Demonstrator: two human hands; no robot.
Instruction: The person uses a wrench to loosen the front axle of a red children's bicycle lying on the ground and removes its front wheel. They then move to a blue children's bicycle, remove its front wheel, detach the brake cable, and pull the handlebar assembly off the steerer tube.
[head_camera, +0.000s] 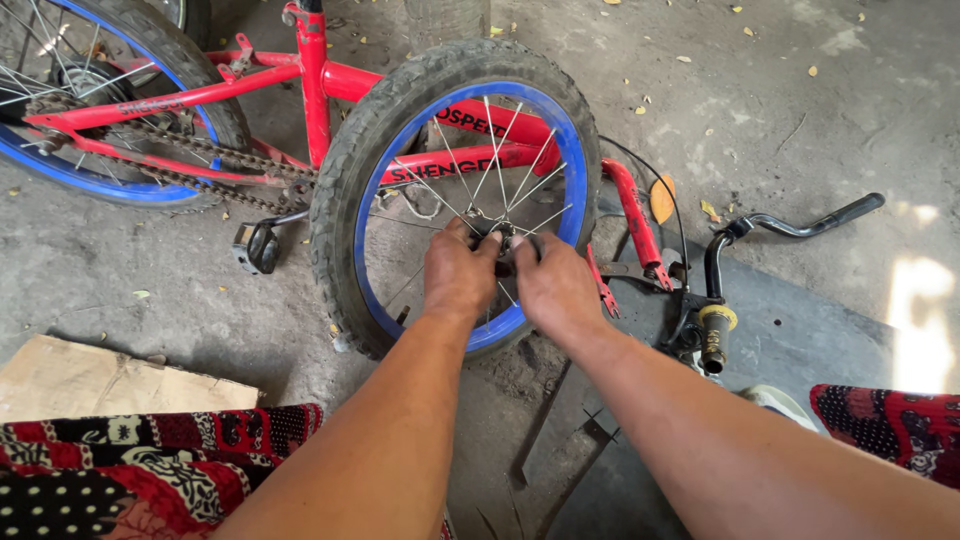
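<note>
A small bicycle wheel (345, 180) with a black knobby tyre and blue rim stands upright on the concrete floor in front of me. My left hand (458, 272) and my right hand (552, 285) both grip the hub (497, 231) at the wheel's centre, fingers wrapped around it among the spokes. Behind the wheel lies a red bicycle frame (310, 85) on its side, with its chain (215, 160) and rear wheel (190, 70) at the upper left.
The red fork (633, 215) and black handlebar (800, 225) lie to the right of the wheel. A black pedal (257, 246) sits to its left. A cardboard piece (90, 380) lies at lower left. Patterned red cloth (140, 470) covers my knees.
</note>
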